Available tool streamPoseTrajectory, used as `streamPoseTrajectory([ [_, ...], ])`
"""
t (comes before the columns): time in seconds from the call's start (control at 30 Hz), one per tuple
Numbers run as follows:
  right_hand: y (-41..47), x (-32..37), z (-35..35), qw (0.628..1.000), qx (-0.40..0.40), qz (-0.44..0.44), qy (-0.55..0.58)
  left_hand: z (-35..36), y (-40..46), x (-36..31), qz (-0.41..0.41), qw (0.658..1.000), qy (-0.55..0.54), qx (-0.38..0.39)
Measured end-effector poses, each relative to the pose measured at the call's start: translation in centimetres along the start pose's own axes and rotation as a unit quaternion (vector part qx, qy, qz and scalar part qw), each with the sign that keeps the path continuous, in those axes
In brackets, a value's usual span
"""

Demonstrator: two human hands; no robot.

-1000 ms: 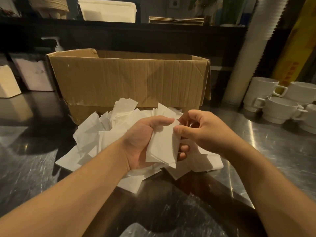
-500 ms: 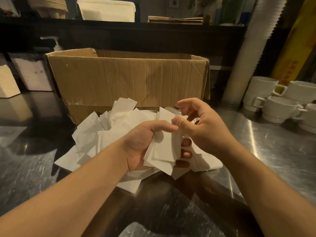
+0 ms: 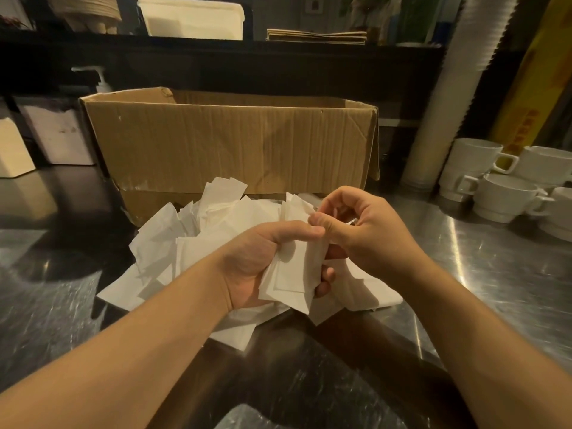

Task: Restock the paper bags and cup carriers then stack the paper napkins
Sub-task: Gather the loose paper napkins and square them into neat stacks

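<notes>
A loose heap of white paper napkins [image 3: 185, 243] lies on the steel counter in front of a brown cardboard box [image 3: 229, 144]. My left hand [image 3: 263, 261] is closed around a small stack of napkins [image 3: 294, 277], held upright above the heap. My right hand [image 3: 356, 230] is just to the right of it, thumb and fingers pinched at the top edge of that stack. Flat brown paper bags [image 3: 315, 36] lie on the dark shelf at the back, and a stack of pulp cup carriers [image 3: 89, 10] stands at the shelf's left end.
White ceramic cups [image 3: 501, 187] are piled at the right on the steel counter [image 3: 495, 274]. A tall sleeve of white paper cups [image 3: 445, 97] leans beside them. White holders [image 3: 58, 134] and a pump bottle [image 3: 100, 80] stand at the left. A white tub [image 3: 192, 17] sits on the shelf.
My right hand has risen from the stack's right side to its top edge, pinching there. My left hand keeps its hold, nearly still.
</notes>
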State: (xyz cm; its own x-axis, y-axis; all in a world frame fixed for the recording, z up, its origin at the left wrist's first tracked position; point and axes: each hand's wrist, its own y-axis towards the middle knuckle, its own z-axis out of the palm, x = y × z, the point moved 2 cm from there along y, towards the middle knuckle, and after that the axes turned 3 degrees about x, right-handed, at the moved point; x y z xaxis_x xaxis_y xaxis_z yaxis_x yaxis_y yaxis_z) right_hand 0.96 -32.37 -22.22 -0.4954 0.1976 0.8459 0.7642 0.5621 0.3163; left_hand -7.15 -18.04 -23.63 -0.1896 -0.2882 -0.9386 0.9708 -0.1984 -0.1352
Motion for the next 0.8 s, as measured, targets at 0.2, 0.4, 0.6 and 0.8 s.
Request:
streamPoseTrajectory([
  [0.2,0.0,0.3,0.1,1.000,0.002,0.004,0.010,-0.1,0.1,0.2,-0.009,1.000,-0.012,0.025],
  [0.4,0.2,0.3,-1.6,0.996,-0.059,-0.003,0.074,-0.7,0.2,0.5,-0.008,0.999,-0.016,0.041],
  [0.6,0.1,0.2,-3.3,0.961,0.056,0.130,0.238,-1.6,1.0,0.9,0.020,0.994,-0.089,0.056],
  [0.8,0.5,-0.2,-2.2,0.981,0.062,0.126,0.133,-1.7,1.8,0.8,-0.029,0.988,-0.125,0.091],
])
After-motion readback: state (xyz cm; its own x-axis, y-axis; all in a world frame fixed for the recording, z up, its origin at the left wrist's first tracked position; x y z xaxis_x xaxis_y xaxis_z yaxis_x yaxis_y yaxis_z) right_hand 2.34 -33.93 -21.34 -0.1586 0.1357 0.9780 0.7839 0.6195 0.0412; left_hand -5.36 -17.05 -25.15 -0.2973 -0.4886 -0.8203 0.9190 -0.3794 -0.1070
